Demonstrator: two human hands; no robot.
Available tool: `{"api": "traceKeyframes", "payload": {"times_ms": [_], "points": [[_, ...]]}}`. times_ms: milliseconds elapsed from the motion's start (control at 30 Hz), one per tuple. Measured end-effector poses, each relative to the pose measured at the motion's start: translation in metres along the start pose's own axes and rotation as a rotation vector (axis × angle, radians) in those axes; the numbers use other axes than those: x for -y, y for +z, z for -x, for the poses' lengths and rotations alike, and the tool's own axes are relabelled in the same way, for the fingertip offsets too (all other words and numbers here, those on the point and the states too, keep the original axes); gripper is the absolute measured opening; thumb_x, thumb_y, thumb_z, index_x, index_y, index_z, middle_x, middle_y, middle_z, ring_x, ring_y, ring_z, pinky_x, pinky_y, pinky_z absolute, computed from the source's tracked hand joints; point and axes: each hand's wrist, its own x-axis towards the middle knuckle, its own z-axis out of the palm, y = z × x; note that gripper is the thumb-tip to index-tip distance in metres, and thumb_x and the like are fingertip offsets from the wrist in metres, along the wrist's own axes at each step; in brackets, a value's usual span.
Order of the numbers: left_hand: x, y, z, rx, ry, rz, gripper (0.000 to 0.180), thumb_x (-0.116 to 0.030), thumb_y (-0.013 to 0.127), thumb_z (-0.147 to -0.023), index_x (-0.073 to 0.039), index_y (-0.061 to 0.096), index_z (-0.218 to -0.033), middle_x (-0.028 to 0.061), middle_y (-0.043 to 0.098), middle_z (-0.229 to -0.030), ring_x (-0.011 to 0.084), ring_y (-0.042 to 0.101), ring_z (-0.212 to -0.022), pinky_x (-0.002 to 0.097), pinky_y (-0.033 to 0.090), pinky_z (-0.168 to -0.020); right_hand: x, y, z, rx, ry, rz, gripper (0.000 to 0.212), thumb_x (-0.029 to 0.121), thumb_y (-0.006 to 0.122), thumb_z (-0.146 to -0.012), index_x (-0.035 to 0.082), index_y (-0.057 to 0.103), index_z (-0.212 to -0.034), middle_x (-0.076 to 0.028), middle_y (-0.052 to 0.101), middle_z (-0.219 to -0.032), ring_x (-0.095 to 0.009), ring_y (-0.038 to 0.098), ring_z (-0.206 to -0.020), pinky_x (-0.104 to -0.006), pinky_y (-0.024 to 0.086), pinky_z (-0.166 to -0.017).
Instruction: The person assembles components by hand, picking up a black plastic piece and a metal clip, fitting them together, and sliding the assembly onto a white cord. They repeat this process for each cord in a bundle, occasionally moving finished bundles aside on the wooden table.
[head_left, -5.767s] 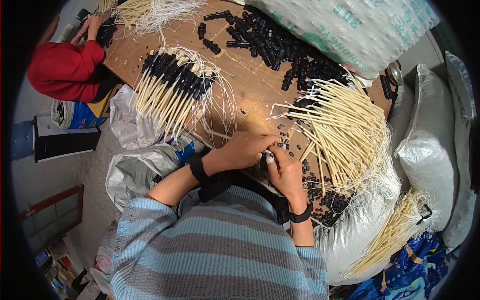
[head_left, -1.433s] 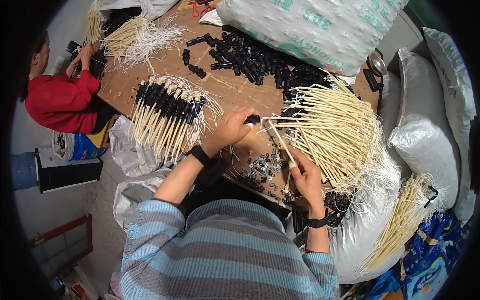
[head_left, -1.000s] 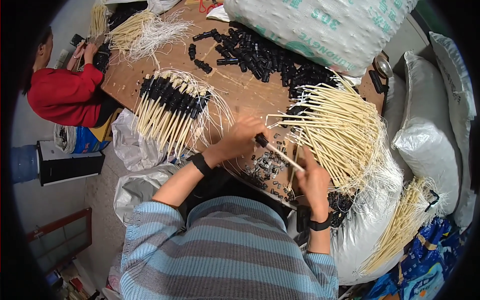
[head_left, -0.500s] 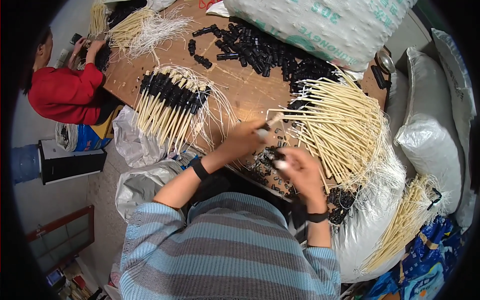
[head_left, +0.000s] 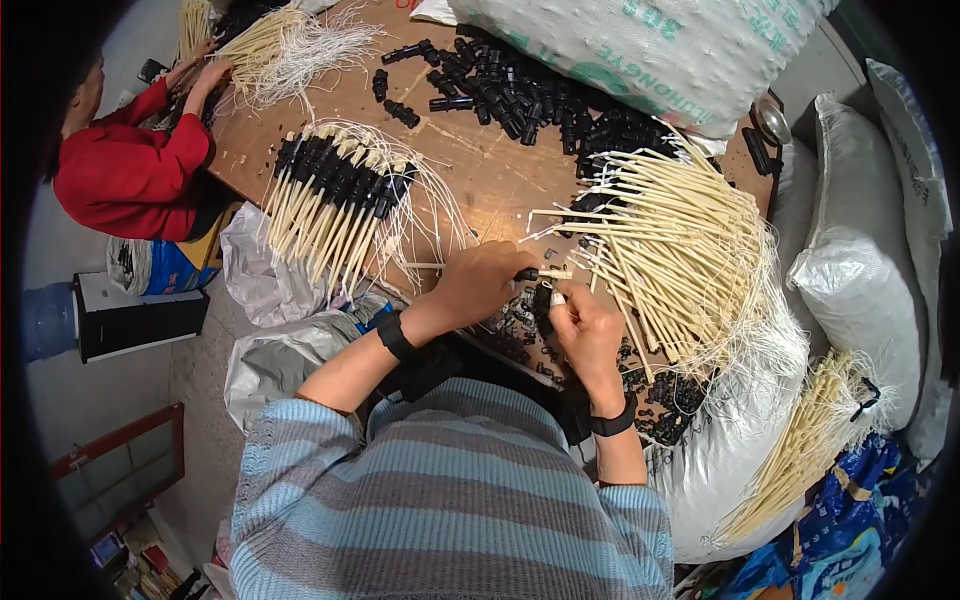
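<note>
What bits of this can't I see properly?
All in the head view:
Black piece: partly hidden by the left hand.
Inside the right hand: hidden by its own curled fingers.
Big white sack: cut off by the top edge.
Tiny black bits: too small to make out each shape.

- The counter [head_left: 480,190] before me is bare brown wood in its middle.
- At its near edge, to my left, lies a row of black-topped cream tubes [head_left: 340,195], lower ends jutting past the edge.
- Toward the far edge sprawl black connectors [head_left: 520,110], beside a bulging white sack [head_left: 660,65].
- Near the right edge fans a heap of cream tubes [head_left: 680,250].
- Small dark pieces [head_left: 668,405] litter the near right corner.
</note>
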Motion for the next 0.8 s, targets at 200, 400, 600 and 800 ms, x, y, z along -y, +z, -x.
{"api": "traceKeyframes", "payload": {"times_ms": [200, 400, 600, 800], "points": [[0.0, 0.007, 0.001, 0.072, 0.056, -0.036, 0.033, -0.002, 0.058, -0.075, -0.01, 0.063, -0.107, 0.011, 0.062, -0.092, 0.0328, 0.059, -0.092, 0.0425, 0.047, -0.078, -0.002, 0.003, 0.003, 0.061, 0.081, -0.045, 0.01, 0.006, 0.063, -0.078, 0.006, 0.069, -0.087, -0.013, 0.061, -0.061, -0.026, 0.06, -0.05, -0.0333, 0.044, -0.047], [0.002, 0.012, 0.003, 0.082, 0.076, -0.037, 0.04, -0.002, 0.057, -0.074, -0.01, 0.06, -0.113, 0.0107, 0.064, -0.099, 0.0332, 0.06, -0.095, 0.0427, 0.048, -0.079, -0.002, 0.006, 0.006, 0.109, 0.133, -0.116, 0.014, 0.007, 0.062, -0.08, 0.006, 0.065, -0.093, -0.015, 0.062, -0.065, -0.03, 0.062, -0.054, -0.037, 0.046, -0.049], [-0.007, 0.004, -0.003, 0.162, 0.001, 0.363, 0.035, 0.002, 0.062, -0.069, -0.009, 0.062, -0.102, 0.0081, 0.064, -0.088, 0.0294, 0.062, -0.087, 0.037, 0.049, -0.077, -0.006, 0.005, 0.014, 0.209, -0.029, -0.006, 0.014, 0.007, 0.064, -0.086, 0.005, 0.061, -0.099, -0.018, 0.063, -0.074, -0.035, 0.062, -0.062, -0.0382, 0.049, -0.055], [-0.003, 0.002, 0.001, -0.094, 0.173, 0.315, 0.016, 0.003, 0.067, -0.067, -0.007, 0.064, -0.08, 0.0051, 0.064, -0.086, 0.0237, 0.062, -0.083, 0.0333, 0.049, -0.072, -0.003, 0.008, 0.014, 0.126, -0.057, -0.093, 0.014, 0.009, 0.065, -0.087, 0.005, 0.064, -0.1, -0.014, 0.062, -0.072, -0.027, 0.061, -0.057, -0.034, 0.047, -0.053]]}}
